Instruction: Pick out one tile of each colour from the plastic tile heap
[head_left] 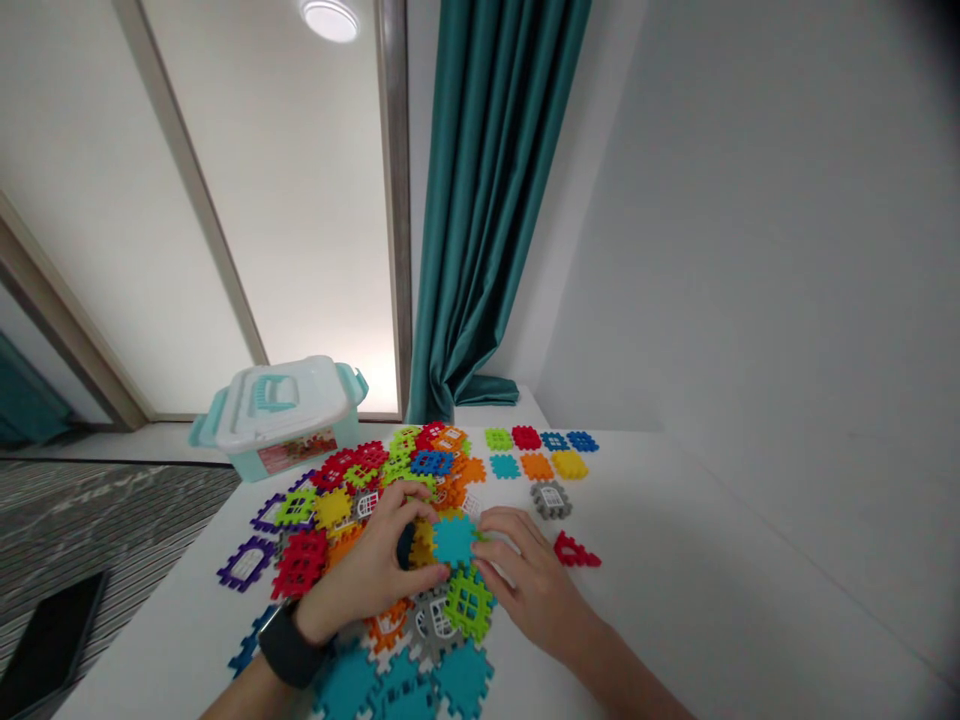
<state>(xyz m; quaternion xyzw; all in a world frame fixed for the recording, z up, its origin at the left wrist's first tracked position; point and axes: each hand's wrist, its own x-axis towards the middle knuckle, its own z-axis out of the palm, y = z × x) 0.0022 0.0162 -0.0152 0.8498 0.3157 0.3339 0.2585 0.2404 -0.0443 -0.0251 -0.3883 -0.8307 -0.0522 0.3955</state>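
Between my hands is a turquoise square building tile (454, 542) with notched edges. My right hand (536, 590) closes its fingertips on the tile's right edge. My left hand (386, 545), with a dark watch (289, 645) on the wrist, curls round its left side, thumb low and fingers above; the exact contact is partly hidden. Just below lies a green lattice tile (469, 604). Grey window tiles (435, 625) and an orange one (388, 622) sit beside it. Several larger turquoise tiles (405, 685) lie at the near edge of the view.
A heap of mixed tiles (360, 465) covers the table's left and middle. Beyond my right hand, single tiles form rows, including a yellow one (570, 465), with a grey tile (551, 500) and red triangle (576, 550) nearer. A lidded box (289, 410) stands back left.
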